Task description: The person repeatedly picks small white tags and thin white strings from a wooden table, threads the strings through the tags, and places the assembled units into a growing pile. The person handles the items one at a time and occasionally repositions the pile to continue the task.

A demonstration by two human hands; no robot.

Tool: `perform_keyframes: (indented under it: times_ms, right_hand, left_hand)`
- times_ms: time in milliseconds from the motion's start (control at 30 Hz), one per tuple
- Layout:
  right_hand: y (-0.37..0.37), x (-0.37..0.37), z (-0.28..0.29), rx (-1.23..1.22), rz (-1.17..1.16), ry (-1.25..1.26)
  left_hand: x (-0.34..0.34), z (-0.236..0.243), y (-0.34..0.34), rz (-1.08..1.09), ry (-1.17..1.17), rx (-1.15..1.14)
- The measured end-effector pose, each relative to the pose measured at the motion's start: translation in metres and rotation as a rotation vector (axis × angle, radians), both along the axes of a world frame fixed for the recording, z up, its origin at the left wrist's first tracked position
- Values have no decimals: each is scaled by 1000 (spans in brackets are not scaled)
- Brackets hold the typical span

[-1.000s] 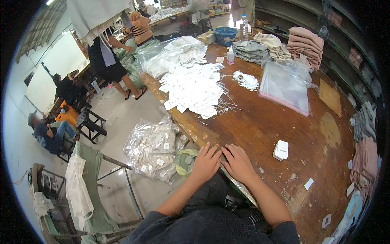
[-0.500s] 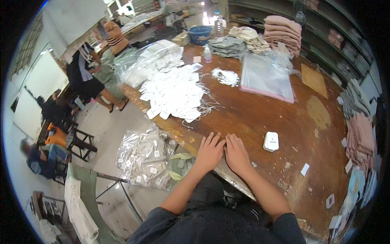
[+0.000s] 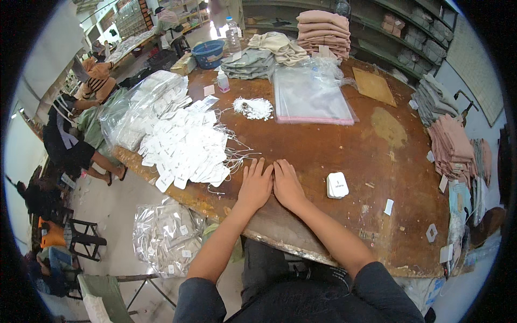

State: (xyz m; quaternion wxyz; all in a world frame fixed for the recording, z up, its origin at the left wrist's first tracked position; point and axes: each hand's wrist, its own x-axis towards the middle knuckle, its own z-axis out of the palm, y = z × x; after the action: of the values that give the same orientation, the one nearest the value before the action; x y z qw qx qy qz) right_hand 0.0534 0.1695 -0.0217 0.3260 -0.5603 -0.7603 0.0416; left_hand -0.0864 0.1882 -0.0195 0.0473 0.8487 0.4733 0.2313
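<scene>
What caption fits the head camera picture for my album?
Bare left hand and bare right hand rest on a brown wooden table near heaped white rectangular tags.

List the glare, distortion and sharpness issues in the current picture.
In the head view, the white tag pile looks nearly washed out; in the head view, the table has a bowed near edge, and the corners go black; in the head view, the left hand and right hand show distinct fingers.
</scene>
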Motion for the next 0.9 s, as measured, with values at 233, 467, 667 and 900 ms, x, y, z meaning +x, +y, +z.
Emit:
perform_keyframes:
  times_ms: [233,467,667,900]
  right_hand:
    - [56,-6,-3,3,-20,63]
    - [142,-20,-1,250,-92,29]
    - [248,-45,4,364,-99,-168]
    - [311,-45,-5,163,-35,-274]
  left_hand:
    - [3,-2,41,43,-85,61]
    - [1,3,48,94,-180,80]
    - [1,8,50,108,-229,103]
    - [-1,13,49,108,-234,58]
